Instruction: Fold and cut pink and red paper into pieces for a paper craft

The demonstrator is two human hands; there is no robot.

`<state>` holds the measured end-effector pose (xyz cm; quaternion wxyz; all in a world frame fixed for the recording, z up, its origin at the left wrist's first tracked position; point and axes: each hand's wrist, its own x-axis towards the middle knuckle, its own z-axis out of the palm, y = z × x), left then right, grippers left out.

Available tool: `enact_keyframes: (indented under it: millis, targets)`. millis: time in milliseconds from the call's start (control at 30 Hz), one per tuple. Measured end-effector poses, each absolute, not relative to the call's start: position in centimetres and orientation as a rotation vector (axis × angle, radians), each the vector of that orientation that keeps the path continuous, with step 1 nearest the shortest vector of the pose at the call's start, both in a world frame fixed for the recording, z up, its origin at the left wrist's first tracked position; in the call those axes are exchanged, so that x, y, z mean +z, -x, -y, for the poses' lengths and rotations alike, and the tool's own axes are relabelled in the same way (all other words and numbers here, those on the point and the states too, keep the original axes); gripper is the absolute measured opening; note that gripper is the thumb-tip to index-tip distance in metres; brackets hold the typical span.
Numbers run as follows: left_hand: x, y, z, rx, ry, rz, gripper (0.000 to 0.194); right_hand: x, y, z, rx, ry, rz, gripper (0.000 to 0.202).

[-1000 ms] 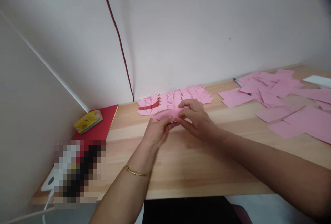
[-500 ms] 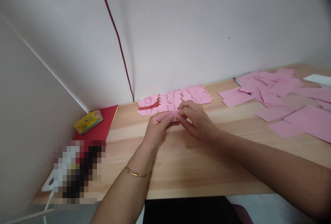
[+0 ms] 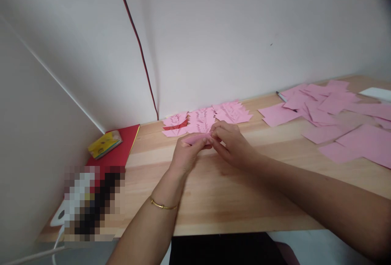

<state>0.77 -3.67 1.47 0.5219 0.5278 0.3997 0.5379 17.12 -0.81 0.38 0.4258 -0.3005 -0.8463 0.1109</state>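
Observation:
Between my two hands is a small folded piece of pink paper (image 3: 195, 138), held just above the table. My left hand (image 3: 187, 153) is closed on its left part, with the thumb along the near edge. At its right end my right hand (image 3: 230, 142) pinches the paper with thumb and fingers. The fingertips of both hands meet there and hide part of the fold. Behind them, several folded pink paper pieces (image 3: 232, 112) lie in rows against the wall, with a red strip (image 3: 175, 125) on the left rows.
Loose pink paper sheets (image 3: 336, 104) are scattered at the right, a pen (image 3: 281, 96) partly under them. At the left lie a red folder (image 3: 122, 146) and a yellow packet (image 3: 105, 144). A blurred patch covers things nearer me. A dark red cable (image 3: 139, 40) hangs down the wall.
The right fingers have drawn in closer around the right end of the pink paper, now pinching it beside the left thumb. Everything else stays put.

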Motion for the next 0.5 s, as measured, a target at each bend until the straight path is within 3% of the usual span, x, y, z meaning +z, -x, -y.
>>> enact_keyframes:
  millis: [500]
  targets:
    - [1.37,-0.75,3.65,1.273,-1.256,-1.004,0.019,0.51,-17.02,0.97,0.309,0.773,2.114,0.018]
